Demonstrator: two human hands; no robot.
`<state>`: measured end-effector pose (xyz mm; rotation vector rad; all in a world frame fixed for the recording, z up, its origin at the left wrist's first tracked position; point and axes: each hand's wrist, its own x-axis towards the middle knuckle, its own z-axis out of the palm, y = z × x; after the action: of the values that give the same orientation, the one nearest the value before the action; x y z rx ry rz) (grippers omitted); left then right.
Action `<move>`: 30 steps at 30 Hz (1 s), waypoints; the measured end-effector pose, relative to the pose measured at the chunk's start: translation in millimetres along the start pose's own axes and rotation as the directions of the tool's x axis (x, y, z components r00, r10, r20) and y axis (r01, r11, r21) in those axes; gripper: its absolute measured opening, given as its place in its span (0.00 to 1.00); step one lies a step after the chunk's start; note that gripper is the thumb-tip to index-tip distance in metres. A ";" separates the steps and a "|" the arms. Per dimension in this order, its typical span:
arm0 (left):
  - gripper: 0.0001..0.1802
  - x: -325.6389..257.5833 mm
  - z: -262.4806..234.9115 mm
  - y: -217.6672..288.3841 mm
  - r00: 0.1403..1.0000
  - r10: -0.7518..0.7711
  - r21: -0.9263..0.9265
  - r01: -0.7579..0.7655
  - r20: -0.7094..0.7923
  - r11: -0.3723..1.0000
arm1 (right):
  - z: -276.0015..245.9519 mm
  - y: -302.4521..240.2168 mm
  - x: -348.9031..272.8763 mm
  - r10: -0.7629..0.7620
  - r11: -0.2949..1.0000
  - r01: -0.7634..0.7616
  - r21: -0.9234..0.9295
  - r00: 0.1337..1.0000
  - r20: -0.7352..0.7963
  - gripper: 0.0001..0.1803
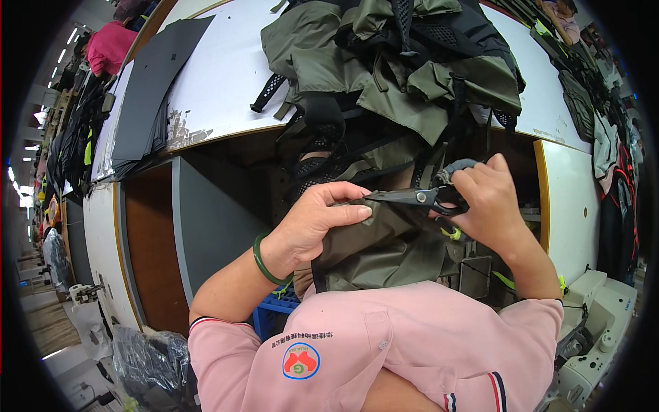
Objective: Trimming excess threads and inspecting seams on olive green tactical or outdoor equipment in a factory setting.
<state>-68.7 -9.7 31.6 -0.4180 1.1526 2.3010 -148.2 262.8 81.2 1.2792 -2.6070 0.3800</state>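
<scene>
My left hand pinches the edge of an olive-green piece of fabric between thumb and forefinger. In my right hand is a pair of dark scissors, its handles wrapped in grey. The blades point left, and their tips reach the cloth right beside my left fingertips. Whether a thread lies between the blades is too small to tell. From my hands the fabric hangs down over my lap. Beyond it, a heap of olive and black sewn pieces with mesh straps spills over the table's front edge.
A white table spans the front, with open compartments below. Dark grey flat panels are stacked at its left. A sewing machine stands at lower right, and plastic-wrapped goods lie at lower left. Another person is at far left.
</scene>
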 end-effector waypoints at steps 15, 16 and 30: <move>0.14 1.8 6.9 -5.0 0.999 0.004 0.119 -0.010 0.049 0.993 | -20.0 19.7 -1.2 -0.032 0.999 0.033 -0.001 0.988 0.150 0.28; 0.14 2.4 7.5 -4.8 0.998 -0.010 0.123 0.003 0.058 0.992 | -22.8 19.9 -1.6 -0.032 0.999 0.033 -0.008 0.985 0.168 0.28; 0.11 3.9 10.2 -4.9 0.998 -0.010 0.164 0.001 0.056 0.986 | -37.0 21.5 10.0 -0.096 0.995 0.090 0.035 0.966 0.238 0.25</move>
<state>-69.4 2.2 32.6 -0.2916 1.2994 2.1782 -168.5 279.9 116.3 1.5371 -2.7294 0.2547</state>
